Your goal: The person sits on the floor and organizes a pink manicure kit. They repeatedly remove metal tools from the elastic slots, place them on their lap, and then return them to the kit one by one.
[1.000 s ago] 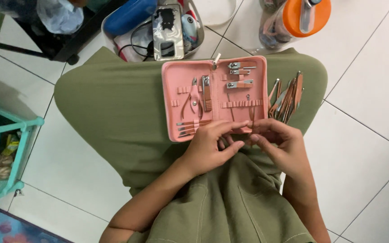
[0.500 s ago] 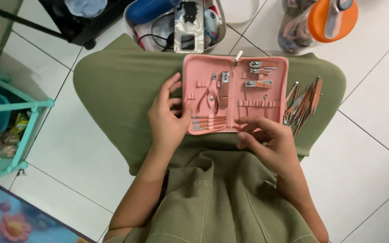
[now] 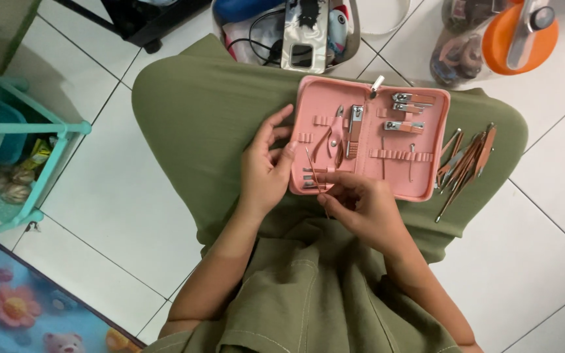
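Note:
An open pink manicure case (image 3: 426, 180) lies on my lap, over green fabric. Clippers and small metal tools sit under its elastic loops. My left hand (image 3: 266, 167) rests against the case's left edge, fingers spread, steadying it. My right hand (image 3: 361, 206) is at the case's lower edge and pinches a thin rose-gold tool (image 3: 314, 171) that points up into the lower left loops. A loose bunch of rose-gold tools (image 3: 465, 160) lies on my right knee beside the case.
A basket (image 3: 220, 29) with a phone, cables and a blue item stands just beyond my knees. An orange-lidded clear jar (image 3: 492, 39) is at the upper right. A teal shelf rack (image 3: 14, 150) is at the left, a patterned mat (image 3: 27, 307) at the lower left, on white tile floor.
My left hand slid from the case's lower edge to its left side. My right hand moved left along the lower edge and now holds a thin tool at the lower left loops.

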